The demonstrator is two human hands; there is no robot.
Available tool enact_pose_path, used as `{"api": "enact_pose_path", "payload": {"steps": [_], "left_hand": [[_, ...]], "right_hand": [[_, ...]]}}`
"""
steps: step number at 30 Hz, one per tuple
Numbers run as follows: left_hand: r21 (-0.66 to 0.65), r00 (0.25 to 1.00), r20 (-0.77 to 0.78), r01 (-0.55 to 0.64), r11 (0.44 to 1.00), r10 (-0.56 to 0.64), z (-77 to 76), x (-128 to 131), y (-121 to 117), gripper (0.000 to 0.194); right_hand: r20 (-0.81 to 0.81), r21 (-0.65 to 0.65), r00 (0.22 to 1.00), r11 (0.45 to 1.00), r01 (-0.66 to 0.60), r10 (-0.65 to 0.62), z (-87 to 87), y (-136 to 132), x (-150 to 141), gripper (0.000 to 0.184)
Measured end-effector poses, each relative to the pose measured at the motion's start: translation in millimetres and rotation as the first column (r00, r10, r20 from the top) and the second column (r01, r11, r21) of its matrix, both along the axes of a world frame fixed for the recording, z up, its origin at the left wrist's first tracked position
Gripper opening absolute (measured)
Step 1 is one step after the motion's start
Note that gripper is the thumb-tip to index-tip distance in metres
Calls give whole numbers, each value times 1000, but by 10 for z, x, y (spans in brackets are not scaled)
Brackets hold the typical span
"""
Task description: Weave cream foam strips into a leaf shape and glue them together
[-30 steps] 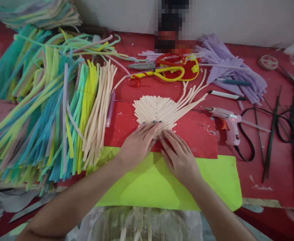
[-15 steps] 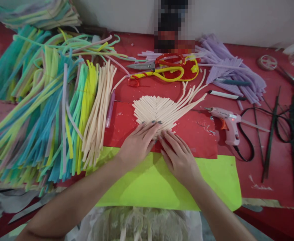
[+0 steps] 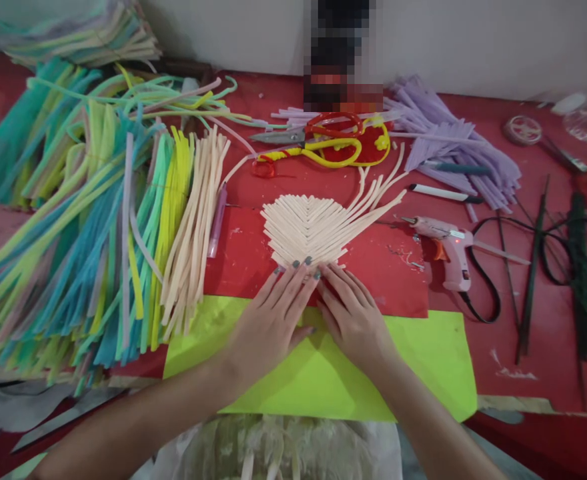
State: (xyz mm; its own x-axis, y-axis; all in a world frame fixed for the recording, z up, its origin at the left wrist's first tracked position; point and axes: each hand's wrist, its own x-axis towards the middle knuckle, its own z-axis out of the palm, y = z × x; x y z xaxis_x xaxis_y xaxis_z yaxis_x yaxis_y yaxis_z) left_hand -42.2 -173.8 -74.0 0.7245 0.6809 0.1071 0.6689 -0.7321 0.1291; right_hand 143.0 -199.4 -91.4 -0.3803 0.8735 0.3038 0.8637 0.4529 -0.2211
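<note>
A leaf-shaped piece made of cream pipe cleaners (image 3: pixel 306 227), laid in a chevron pattern, lies on a red sheet (image 3: pixel 238 267) in the middle. Several uncut strands stick out from its upper right side. My left hand (image 3: pixel 273 313) rests flat with its fingertips on the lower edge of the piece, the thumb held apart. Beside it, my right hand (image 3: pixel 351 310) lies with fingers stretched out, its tips touching the lower right edge. The two hands nearly meet at the bottom point, which they partly cover. A lime-green sheet (image 3: pixel 333 380) lies beneath both wrists.
Bundles of coloured pipe cleaners (image 3: pixel 113 233) and cream ones (image 3: pixel 193 227) fill the left. Scissors (image 3: pixel 313 143) lie behind the piece, with lilac pipe cleaners (image 3: pixel 438 133) further right. A pink glue gun (image 3: pixel 448 247) with its black cord (image 3: pixel 491 293), a white pen (image 3: pixel 441 193) and dark stems (image 3: pixel 531 287) lie right.
My left hand has slid down toward me, off the piece's middle to its lower edge, uncovering more of the chevron pattern. My right hand stays at the lower right edge.
</note>
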Motion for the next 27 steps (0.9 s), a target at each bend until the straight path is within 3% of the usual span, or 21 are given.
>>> {"api": "enact_pose_path", "payload": {"steps": [8, 17, 27], "left_hand": [[-71, 997, -14, 76, 995, -77, -45, -101, -79, 55], [-15, 998, 60, -31, 999, 32, -93, -82, -64, 53], [20, 957, 257, -143, 990, 133, -61, -108, -16, 45]], "right_hand": [[-2, -7, 1000, 1000, -10, 10, -3, -3, 10, 41], [19, -10, 1000, 1000, 0, 0, -3, 2, 8, 48], [21, 9, 1000, 1000, -6, 6, -3, 0, 4, 47]]}}
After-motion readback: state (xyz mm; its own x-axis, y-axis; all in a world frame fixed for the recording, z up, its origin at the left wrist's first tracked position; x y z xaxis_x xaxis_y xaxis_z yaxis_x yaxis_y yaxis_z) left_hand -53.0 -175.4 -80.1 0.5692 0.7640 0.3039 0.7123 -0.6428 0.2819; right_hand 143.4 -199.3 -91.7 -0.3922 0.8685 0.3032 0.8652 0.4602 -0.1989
